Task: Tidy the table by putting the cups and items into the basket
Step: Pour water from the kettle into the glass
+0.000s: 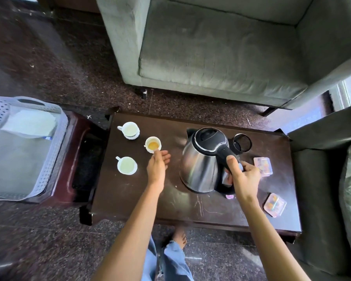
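Note:
Three white cups stand on the left half of the dark table (130, 199): a far cup (130, 129) on a saucer, a middle cup (153, 145) holding orange liquid, and a near cup (126, 165). My left hand (158, 164) reaches to the middle cup, fingertips at its near rim, fingers apart. A steel kettle (201, 161) with a black lid stands right of centre; my right hand (244, 178) is closed around its black handle. The white perforated basket (0, 114) sits on a stool to the left, with a white cloth (29, 123) inside.
Two pink plastic packets (262, 165) (275, 204) lie at the table's right side. A black ring-shaped kettle base (242, 142) sits behind the kettle. A grey armchair (221, 47) stands beyond the table, a dark sofa (322, 179) at the right. My foot (179, 236) is under the near edge.

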`<action>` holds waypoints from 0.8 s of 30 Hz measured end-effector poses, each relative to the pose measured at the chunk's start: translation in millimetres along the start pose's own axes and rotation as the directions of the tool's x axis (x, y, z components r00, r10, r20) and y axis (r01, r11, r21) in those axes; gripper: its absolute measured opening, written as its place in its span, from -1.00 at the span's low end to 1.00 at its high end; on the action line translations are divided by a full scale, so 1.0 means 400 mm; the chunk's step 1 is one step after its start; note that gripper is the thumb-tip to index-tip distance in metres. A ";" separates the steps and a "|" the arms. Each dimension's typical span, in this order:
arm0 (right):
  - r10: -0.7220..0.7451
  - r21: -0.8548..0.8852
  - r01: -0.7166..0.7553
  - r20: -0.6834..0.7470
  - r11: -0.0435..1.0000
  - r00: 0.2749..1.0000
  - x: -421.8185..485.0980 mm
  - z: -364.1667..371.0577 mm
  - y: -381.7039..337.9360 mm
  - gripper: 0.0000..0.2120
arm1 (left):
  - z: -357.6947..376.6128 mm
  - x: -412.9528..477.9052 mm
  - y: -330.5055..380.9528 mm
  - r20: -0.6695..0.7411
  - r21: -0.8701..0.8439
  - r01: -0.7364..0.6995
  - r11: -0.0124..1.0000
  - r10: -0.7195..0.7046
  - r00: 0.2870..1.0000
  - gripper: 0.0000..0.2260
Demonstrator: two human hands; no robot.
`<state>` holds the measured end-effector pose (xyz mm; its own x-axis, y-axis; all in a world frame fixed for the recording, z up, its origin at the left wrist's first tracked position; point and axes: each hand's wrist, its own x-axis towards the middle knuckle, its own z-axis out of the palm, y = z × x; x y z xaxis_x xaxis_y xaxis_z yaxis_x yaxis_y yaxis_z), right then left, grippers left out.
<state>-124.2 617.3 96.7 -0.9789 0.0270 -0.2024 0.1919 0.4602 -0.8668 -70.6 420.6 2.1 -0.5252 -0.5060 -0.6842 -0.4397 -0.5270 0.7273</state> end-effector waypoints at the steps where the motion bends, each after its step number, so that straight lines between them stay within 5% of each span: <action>1: -0.026 0.025 0.025 0.024 0.999 0.999 -0.009 0.015 -0.015 -0.53 | -0.040 -0.001 0.015 -0.013 0.000 -0.014 1.000 0.014 1.000 -0.56; 11: -0.245 0.258 0.177 0.257 0.950 0.935 -0.101 0.298 -0.247 -0.49 | -0.439 -0.013 0.189 -0.246 0.011 -0.304 0.952 0.298 0.923 -0.65; 24: -0.341 0.343 0.180 0.501 0.922 0.796 -0.290 0.826 -0.413 -0.39 | -0.863 -0.030 0.252 -0.597 -0.117 -0.366 0.923 0.229 0.769 -0.66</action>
<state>-19.3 245.0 112.8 -0.8094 -0.5798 -0.0931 0.0247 0.1248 -0.9919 142.9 137.7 64.8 -0.0692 -0.9173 -0.3921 -0.1283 -0.3816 0.9154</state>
